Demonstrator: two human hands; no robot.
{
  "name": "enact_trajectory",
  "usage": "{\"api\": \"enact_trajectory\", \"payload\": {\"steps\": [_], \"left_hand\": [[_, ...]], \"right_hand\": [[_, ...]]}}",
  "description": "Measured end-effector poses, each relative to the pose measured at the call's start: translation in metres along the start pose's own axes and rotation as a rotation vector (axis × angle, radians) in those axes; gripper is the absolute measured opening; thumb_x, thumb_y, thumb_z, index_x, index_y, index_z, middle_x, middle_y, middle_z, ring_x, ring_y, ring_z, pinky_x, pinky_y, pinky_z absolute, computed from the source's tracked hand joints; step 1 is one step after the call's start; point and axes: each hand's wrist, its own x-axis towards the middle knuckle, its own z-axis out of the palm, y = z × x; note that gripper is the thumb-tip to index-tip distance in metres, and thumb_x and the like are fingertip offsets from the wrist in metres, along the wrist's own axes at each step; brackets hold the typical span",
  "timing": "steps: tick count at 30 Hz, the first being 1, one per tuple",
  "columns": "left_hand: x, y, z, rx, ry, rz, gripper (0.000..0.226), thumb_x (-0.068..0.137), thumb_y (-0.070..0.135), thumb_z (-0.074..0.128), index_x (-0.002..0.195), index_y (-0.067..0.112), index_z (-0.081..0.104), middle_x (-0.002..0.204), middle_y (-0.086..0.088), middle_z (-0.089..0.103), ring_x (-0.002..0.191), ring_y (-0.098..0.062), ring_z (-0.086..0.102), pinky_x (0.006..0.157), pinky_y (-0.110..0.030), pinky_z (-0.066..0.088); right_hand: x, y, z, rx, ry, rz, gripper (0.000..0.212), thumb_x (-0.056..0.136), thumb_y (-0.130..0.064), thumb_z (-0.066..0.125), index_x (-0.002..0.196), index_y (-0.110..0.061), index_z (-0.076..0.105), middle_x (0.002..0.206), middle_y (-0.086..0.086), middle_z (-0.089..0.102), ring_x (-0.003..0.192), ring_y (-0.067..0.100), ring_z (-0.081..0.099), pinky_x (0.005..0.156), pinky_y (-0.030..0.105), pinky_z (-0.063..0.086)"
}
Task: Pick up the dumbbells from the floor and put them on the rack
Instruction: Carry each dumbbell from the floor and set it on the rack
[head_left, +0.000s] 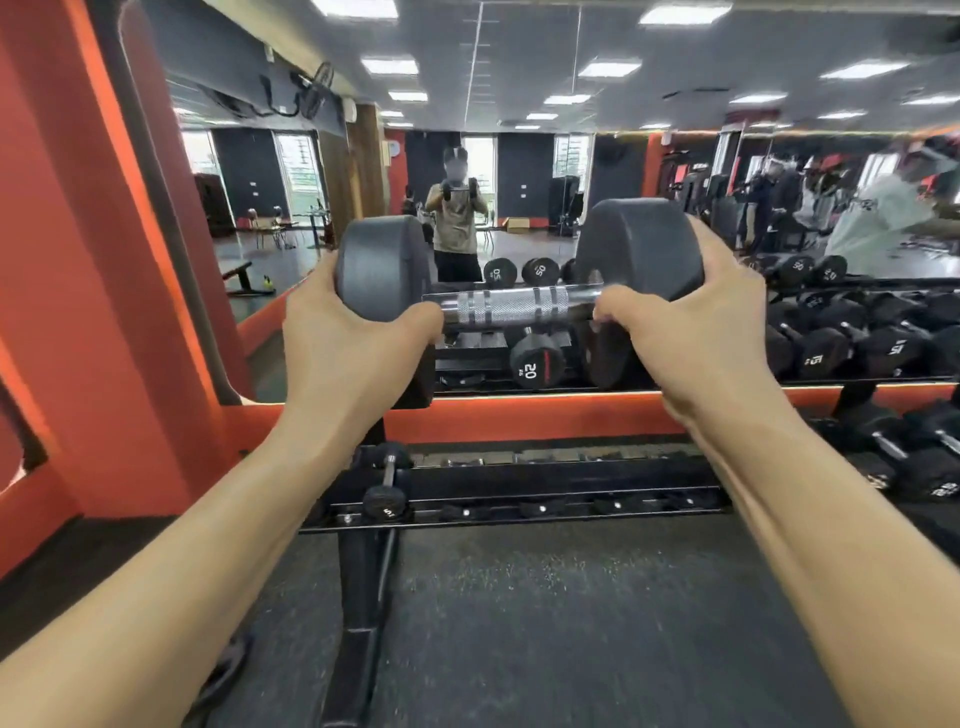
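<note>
— Dumbbell (501, 306): where have you got it?

— Up in front of me, lying level in the air above the rack (519, 493) and well clear of the floor (545, 623).

— And your hands?

— My left hand (353, 338) wraps the lower edge of the left head, thumb beside the end of the handle. My right hand (691, 322) cups the right head, fingers curled over its outer side. The knurled middle of the handle shows between them.

— What is on the rack?

— A small dumbbell (387, 486) lies at the left end of the lower tier. Higher up, behind the dumbbell I hold, sits one marked 20 (535, 361), with more black ones (831, 353) off to the right. A mirror (519, 182) stands behind them.
</note>
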Motion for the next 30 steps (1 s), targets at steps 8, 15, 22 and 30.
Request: {"api": "enact_trajectory", "payload": {"steps": [8, 15, 22, 30], "left_hand": [[0.114, -0.12, 0.112, 0.119, 0.02, -0.136, 0.026, 0.062, 0.019, 0.08, 0.085, 0.02, 0.069, 0.07, 0.011, 0.067, 0.058, -0.005, 0.058, 0.054, -0.024, 0.047], [0.15, -0.209, 0.213, 0.169, 0.186, -0.325, 0.032, 0.057, 0.018, 0.079, 0.088, 0.014, 0.071, 0.074, 0.007, 0.069, 0.06, -0.007, 0.058, 0.056, -0.028, 0.049], [0.166, -0.289, 0.286, 0.262, 0.35, -0.505, 0.043, 0.054, 0.023, 0.076, 0.093, 0.003, 0.072, 0.077, 0.003, 0.068, 0.065, -0.011, 0.056, 0.058, -0.033, 0.048], [0.175, -0.425, 0.322, 0.265, 0.471, -0.816, 0.025, 0.059, 0.019, 0.082, 0.077, 0.018, 0.066, 0.072, 0.005, 0.064, 0.065, -0.011, 0.053, 0.05, -0.022, 0.045]], "right_hand": [[0.142, 0.154, 0.067, 0.006, -0.1, 0.119, 0.043, 0.061, 0.0, 0.079, 0.099, -0.019, 0.074, 0.08, -0.007, 0.068, 0.063, 0.004, 0.058, 0.054, 0.02, 0.049], [0.245, 0.291, 0.103, -0.006, -0.345, 0.209, 0.043, 0.053, -0.008, 0.077, 0.095, -0.02, 0.072, 0.08, -0.007, 0.07, 0.07, 0.009, 0.062, 0.066, 0.035, 0.058], [0.311, 0.41, 0.151, -0.064, -0.581, 0.339, 0.048, 0.05, -0.016, 0.08, 0.096, -0.026, 0.071, 0.089, -0.007, 0.072, 0.077, 0.012, 0.065, 0.069, 0.037, 0.06], [0.324, 0.535, 0.233, -0.268, -0.893, 0.376, 0.065, 0.056, -0.023, 0.081, 0.119, -0.026, 0.068, 0.106, -0.012, 0.071, 0.087, 0.006, 0.061, 0.078, 0.032, 0.057]]}}
